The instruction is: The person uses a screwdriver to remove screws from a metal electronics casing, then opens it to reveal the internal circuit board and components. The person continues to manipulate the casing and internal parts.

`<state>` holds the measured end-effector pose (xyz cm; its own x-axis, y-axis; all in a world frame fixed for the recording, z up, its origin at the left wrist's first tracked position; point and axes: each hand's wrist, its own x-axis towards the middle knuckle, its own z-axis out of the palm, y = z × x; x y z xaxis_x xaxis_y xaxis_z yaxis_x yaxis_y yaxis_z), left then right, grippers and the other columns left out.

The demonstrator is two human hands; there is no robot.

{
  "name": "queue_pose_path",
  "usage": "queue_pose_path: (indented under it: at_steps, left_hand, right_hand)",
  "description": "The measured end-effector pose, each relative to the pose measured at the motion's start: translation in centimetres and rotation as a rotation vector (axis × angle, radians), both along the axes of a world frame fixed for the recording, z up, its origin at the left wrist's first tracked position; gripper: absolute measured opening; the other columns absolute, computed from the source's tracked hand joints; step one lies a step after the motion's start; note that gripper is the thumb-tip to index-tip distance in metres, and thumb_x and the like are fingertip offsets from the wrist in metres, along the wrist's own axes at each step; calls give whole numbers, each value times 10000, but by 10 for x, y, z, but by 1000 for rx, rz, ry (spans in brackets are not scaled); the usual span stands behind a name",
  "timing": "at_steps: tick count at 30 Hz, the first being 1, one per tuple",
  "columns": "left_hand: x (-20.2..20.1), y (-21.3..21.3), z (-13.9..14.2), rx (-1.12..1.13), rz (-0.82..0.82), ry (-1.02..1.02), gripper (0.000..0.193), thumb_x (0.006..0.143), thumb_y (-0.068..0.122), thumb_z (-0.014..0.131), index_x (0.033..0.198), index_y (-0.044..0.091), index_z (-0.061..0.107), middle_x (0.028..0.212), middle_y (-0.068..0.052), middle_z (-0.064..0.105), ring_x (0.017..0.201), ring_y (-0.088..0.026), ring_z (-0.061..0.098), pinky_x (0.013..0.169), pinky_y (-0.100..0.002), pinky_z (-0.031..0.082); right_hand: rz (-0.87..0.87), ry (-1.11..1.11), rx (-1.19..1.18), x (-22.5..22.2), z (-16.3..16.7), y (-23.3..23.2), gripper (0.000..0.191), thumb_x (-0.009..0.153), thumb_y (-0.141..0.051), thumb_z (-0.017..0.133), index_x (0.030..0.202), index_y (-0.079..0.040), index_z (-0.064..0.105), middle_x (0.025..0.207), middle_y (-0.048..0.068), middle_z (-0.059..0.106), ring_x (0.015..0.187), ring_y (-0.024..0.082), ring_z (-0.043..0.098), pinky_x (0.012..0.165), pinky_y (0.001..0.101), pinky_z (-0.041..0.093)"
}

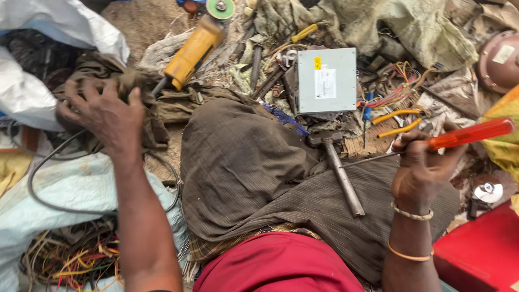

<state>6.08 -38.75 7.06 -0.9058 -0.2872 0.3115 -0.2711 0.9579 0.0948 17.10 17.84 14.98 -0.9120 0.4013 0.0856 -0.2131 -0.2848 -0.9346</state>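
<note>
Starting at 9 o'clock: the left hand (102,116) is spread open, fingers splayed, pressing down on 1 crumpled brown cloth (97,70), not clamped on anything. Below it at 7 o'clock sits 1 tangle of coloured wires (70,259), with 1 grey cable (38,178) looping over a pale sack (81,189). Up at 11 o'clock there's 1 yellow angle grinder (192,51) lying tilted, its green disc (220,8) at the top edge. At 12 o'clock, 1 grey metal box (327,81) with 2 stickers on its lid. Just under that, 1 hammer (338,170) lies on the brown fabric (243,167) over the person's lap. At 2 o'clock, 2 yellow plier handles (397,121) beside a second bunch of wires (389,92). At 3 o'clock the right hand (421,170) is closed tight round 1 screwdriver (470,133) with an orange handle, shaft pointing toward the hammer; 2 bangles on that wrist. 1 red box (481,251) at 5 o'clock.
</note>
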Motion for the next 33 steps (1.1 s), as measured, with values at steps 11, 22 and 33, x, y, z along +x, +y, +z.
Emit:
queue_pose_path:
  at_steps: [11,22,33]
  left_hand:
    - [-98,309,-55,848,-737,-346,1241,718,626,834,1595,107,126,1627,-254,223,1495,-420,216,1191,-606,185]
    - [-98,304,-75,1132,-713,-433,992,712,524,846,1566,356,370,1597,-135,432,1482,-376,394,1212,-537,333]
    - [-96,311,-79,1046,-669,-426,901,702,538,857,1493,409,445,1597,-73,436,1503,-326,352,1228,-533,294]
  right_hand:
    - [163,78,203,-106,79,-63,458,1146,-463,640,1156,-24,512,859,91,504,696,172,478,613,313,445]
    - [244,328,227,-238,60,-112,615,1152,-553,368,879,-3,393,649,92,339,514,218,346,505,348,336]
    - [286,380,213,-252,16,-87,670,1171,-606,331,888,-2,389,671,119,351,496,238,400,532,365,360]
